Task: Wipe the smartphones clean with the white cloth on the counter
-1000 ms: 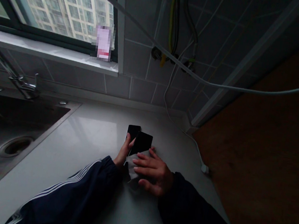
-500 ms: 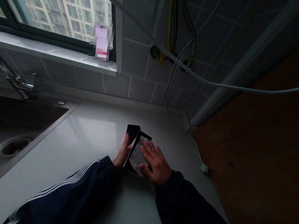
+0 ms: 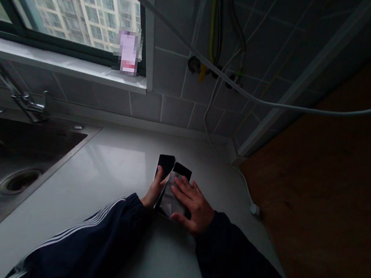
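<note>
My left hand (image 3: 152, 193) is closed on a black flat rectangular panel (image 3: 166, 163) that looks like a phone, its thumb along the left edge and its other fingers mostly hidden. Just right of it, a second black flat panel (image 3: 183, 170) leans at an angle; I cannot tell whether the two are joined. A thin greyish wipe (image 3: 170, 195) covers much of this second panel. My right hand (image 3: 197, 208) lies flat on the wipe, fingers stretched out and slightly spread, pressing it against the panel.
Both hands are over a white countertop (image 3: 115, 184). To the left is a steel sink (image 3: 52, 149) with a faucet (image 3: 30, 104). A white cable (image 3: 245, 175) with a plug runs along the right, beside a brown wooden panel (image 3: 330, 175). Another cable (image 3: 277, 106) hangs across above.
The second panel has turned slightly and shifted right. The wipe under my right hand now spreads further left, with its folded lower part showing. My left hand has barely moved.
</note>
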### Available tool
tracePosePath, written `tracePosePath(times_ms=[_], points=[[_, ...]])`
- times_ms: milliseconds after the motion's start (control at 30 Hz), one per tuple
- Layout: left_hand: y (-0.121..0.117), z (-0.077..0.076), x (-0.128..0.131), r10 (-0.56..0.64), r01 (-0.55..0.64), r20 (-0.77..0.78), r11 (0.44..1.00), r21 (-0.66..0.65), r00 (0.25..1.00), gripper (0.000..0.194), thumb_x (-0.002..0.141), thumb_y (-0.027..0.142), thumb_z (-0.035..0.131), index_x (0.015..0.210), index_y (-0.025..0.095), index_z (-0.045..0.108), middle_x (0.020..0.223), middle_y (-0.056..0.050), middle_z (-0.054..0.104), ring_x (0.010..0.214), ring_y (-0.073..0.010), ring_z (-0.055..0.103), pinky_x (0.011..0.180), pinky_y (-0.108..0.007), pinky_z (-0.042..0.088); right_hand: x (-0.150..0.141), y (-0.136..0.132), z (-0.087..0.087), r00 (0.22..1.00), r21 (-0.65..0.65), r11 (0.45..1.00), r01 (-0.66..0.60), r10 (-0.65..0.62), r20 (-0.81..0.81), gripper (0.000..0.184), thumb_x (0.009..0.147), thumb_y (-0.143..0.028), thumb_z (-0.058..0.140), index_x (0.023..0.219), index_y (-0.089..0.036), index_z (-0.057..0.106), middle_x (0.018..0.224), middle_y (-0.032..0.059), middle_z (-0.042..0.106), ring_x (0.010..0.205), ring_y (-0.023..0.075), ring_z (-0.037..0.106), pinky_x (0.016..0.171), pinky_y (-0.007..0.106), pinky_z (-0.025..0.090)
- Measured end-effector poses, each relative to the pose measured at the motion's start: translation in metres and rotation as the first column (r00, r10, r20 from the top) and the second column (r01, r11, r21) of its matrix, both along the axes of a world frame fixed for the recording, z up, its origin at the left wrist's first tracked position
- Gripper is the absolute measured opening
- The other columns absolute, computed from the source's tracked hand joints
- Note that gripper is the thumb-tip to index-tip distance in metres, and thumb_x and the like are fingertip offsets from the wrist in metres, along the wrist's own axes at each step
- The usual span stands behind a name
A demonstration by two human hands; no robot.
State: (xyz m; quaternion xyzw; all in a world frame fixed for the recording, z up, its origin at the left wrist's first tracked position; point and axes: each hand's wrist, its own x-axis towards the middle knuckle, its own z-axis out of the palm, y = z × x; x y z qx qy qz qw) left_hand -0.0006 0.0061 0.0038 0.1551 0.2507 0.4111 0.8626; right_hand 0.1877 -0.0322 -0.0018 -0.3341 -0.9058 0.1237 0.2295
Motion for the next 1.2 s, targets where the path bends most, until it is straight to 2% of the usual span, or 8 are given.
tracePosePath(times_ms=[100,167,400,467,633,767,967,1200], points=[[-0.001,0.003,0.001,-0.020,0.020,0.020,1.000,0.013,1.000,0.085,0.100,0.068,0.018,0.148,0.008,0.053,0.112,-0.022,0.076,0.095,-0.0287,0.077,0.092,-0.036,0.056,-0.003,-0.007,0.006,0.986,-0.006,0.986,-0.170,0.170,0.003,0.075,0.093,-0.060,0.061,0.152,-0.017,0.048,0.164,0.0156,0.038,0.157,0.0340,0.023,0.126,0.063,0.012],[-0.001,0.004,0.001,-0.027,0.026,0.029,0.999,0.027,0.999,0.084,0.100,0.067,0.016,0.147,0.008,0.053,0.109,-0.021,0.077,0.095,-0.0284,0.077,0.089,-0.036,0.057,-0.006,-0.009,0.006,0.978,-0.002,0.978,-0.208,0.208,-0.002,0.073,0.091,-0.057,0.065,0.151,-0.016,0.050,0.162,0.0155,0.041,0.156,0.0335,0.025,0.126,0.061,0.013],[-0.003,0.001,0.000,-0.038,0.037,-0.054,0.999,-0.018,0.998,0.081,0.101,0.066,0.026,0.137,0.003,0.062,0.104,-0.023,0.077,0.094,-0.0318,0.076,0.092,-0.040,0.056,-0.001,0.005,-0.009,0.999,0.061,0.998,-0.035,0.037,-0.039,0.063,0.099,-0.051,0.056,0.151,-0.015,0.050,0.162,0.0164,0.041,0.155,0.0314,0.028,0.124,0.061,0.025],[-0.004,0.002,0.000,-0.026,0.026,-0.071,1.000,-0.003,0.997,0.078,0.101,0.064,0.028,0.137,0.004,0.062,0.102,-0.022,0.078,0.094,-0.0315,0.077,0.093,-0.041,0.055,0.001,0.005,-0.008,0.996,0.080,0.996,-0.045,0.050,-0.070,0.062,0.099,-0.050,0.055,0.149,-0.014,0.052,0.160,0.0171,0.043,0.155,0.0310,0.030,0.124,0.060,0.025],[-0.005,0.005,0.004,-0.042,0.040,0.030,0.997,0.061,0.999,0.078,0.100,0.067,0.029,0.142,0.008,0.059,0.107,-0.021,0.077,0.099,-0.0315,0.076,0.097,-0.041,0.054,-0.001,-0.004,0.003,0.982,0.060,0.986,-0.158,0.163,-0.095,0.062,0.097,-0.050,0.056,0.146,-0.013,0.056,0.159,0.0168,0.045,0.154,0.0309,0.032,0.125,0.060,0.024],[-0.004,0.003,0.004,-0.060,0.057,0.046,0.996,0.066,0.997,0.078,0.098,0.068,0.037,0.142,0.007,0.059,0.109,-0.022,0.077,0.103,-0.0324,0.075,0.099,-0.041,0.053,-0.001,-0.004,0.001,0.984,0.058,0.986,-0.155,0.160,-0.082,0.062,0.098,-0.052,0.055,0.147,-0.014,0.055,0.159,0.0159,0.046,0.154,0.0311,0.033,0.124,0.061,0.025],[-0.002,-0.004,0.003,-0.036,0.037,-0.019,0.997,0.072,0.999,0.072,0.098,0.065,0.044,0.137,0.008,0.062,0.109,-0.019,0.077,0.102,-0.0312,0.075,0.101,-0.040,0.051,0.001,0.007,-0.011,1.000,0.102,0.995,0.023,-0.024,0.012,0.068,0.104,-0.055,0.043,0.158,-0.015,0.040,0.167,0.0154,0.029,0.157,0.0323,0.022,0.123,0.061,0.029],[-0.003,-0.001,0.005,-0.013,0.018,-0.044,0.994,0.110,0.999,0.070,0.101,0.062,0.037,0.140,0.009,0.060,0.112,-0.017,0.076,0.107,-0.0296,0.073,0.105,-0.039,0.047,0.002,0.007,-0.017,0.999,0.092,0.994,0.051,-0.052,0.008,0.071,0.104,-0.060,0.038,0.161,-0.018,0.032,0.170,0.0118,0.024,0.158,0.0310,0.021,0.124,0.058,0.030]])
